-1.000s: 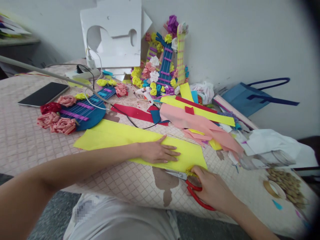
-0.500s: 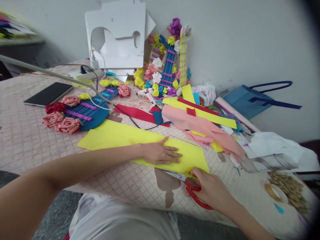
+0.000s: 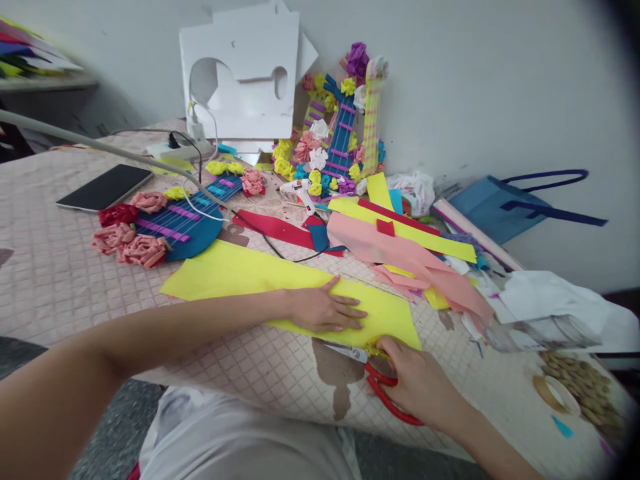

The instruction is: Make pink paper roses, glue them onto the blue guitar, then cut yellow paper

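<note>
A long yellow sheet [image 3: 240,270], crepe paper or thin felt, lies across the table. My left hand [image 3: 325,308] presses flat on it, fingers spread. At the sheet's near right corner, my right hand [image 3: 417,373] grips red-handled scissors [image 3: 387,397]. Their metal blades point left along the sheet's near edge, resting low over the tabletop. Some crumpled yellow material [image 3: 373,348] sits by the blades under my right fingertips; I cannot tell whether it is part of the sheet.
Behind the sheet lie a blue paper guitar [image 3: 200,230] with paper roses, a glue gun [image 3: 299,193], a black cable and pink strips [image 3: 380,243]. A tablet [image 3: 105,187] is at left. A tape roll [image 3: 553,395], pebble-like pieces and a clear jar [image 3: 565,331] stand right.
The whole view has shifted slightly. My right hand and the scissors have slid a little to the left along the sheet's near edge. My left hand stays flat on the sheet.
</note>
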Action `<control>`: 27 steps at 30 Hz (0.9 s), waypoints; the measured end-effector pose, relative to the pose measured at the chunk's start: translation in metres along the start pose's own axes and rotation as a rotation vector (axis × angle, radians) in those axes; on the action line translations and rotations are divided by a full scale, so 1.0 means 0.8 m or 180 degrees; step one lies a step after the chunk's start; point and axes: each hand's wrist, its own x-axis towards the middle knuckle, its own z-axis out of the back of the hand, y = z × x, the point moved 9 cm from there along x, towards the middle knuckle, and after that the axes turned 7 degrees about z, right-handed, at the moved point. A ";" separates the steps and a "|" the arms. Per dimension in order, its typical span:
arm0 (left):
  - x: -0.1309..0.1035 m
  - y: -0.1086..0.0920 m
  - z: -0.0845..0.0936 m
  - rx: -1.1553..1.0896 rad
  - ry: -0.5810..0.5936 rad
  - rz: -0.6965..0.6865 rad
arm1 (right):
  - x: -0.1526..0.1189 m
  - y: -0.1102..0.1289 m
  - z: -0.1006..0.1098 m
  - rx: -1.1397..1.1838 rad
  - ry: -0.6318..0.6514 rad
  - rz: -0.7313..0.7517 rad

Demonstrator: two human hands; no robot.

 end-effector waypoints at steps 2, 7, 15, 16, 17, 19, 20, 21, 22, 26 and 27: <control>0.000 0.001 0.001 -0.0047 0.0003 0.0019 | 0.000 -0.001 -0.003 -0.0024 0.0067 0.0000; 0.000 0.003 -0.002 -0.0025 0.0101 0.0054 | -0.003 -0.002 -0.006 -0.0105 0.0166 0.0001; 0.002 0.000 0.000 0.0055 -0.0035 0.0021 | -0.003 -0.007 -0.003 -0.0057 0.0155 -0.0052; 0.004 0.000 0.000 0.0069 -0.0064 0.0018 | -0.003 -0.009 -0.003 -0.0064 0.0170 -0.0055; 0.005 -0.001 0.000 0.0084 -0.0104 0.0005 | -0.003 -0.011 -0.003 -0.0071 0.0182 -0.0057; 0.009 -0.002 0.001 0.0094 -0.0189 -0.0025 | -0.005 -0.015 -0.002 -0.0080 0.0195 -0.0062; 0.012 -0.002 0.002 0.0086 -0.0220 -0.0030 | -0.007 -0.017 -0.001 -0.0082 0.0191 -0.0071; 0.014 -0.003 0.002 0.0072 -0.0240 -0.0022 | -0.009 -0.019 0.000 -0.0083 0.0186 -0.0081; 0.016 -0.003 0.003 0.0056 -0.0240 -0.0006 | -0.011 -0.020 0.000 -0.0085 0.0174 -0.0089; 0.013 -0.003 0.014 0.0025 -0.0131 0.0118 | -0.017 -0.021 0.000 -0.0099 0.0127 -0.0107; 0.009 -0.002 0.018 0.0025 -0.0096 0.0161 | -0.018 -0.020 -0.001 -0.0099 0.0128 -0.0104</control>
